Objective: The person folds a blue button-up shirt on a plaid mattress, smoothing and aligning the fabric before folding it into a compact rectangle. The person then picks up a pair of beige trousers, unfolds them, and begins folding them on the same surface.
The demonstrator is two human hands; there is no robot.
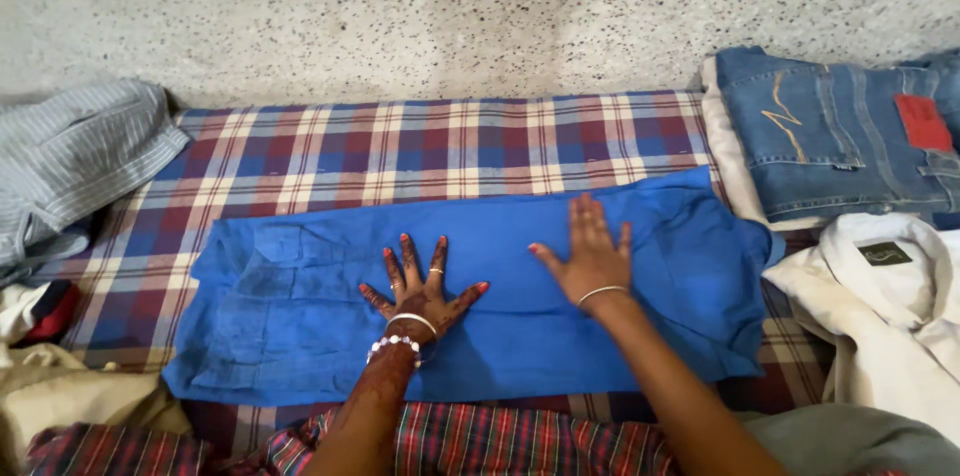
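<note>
Left hand point(422, 288): being pressed flat, fingers spread, nothing gripped, on blue garment point(300, 316).
Right hand point(592, 258): being laid open-palmed at 2 o'clock.
Advice: creases are best being smoothed outward.

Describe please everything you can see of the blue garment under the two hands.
The blue garment is a bright blue woven cloth, seemingly a shirt, folded into a wide flat rectangle. A patch pocket shows on its left part, with soft creases. It lies on a checked cloth of red, blue and cream. The left hand and right hand press flat on it, fingers spread.

Red patch point(922, 123) — dark label point(884, 254)
</note>
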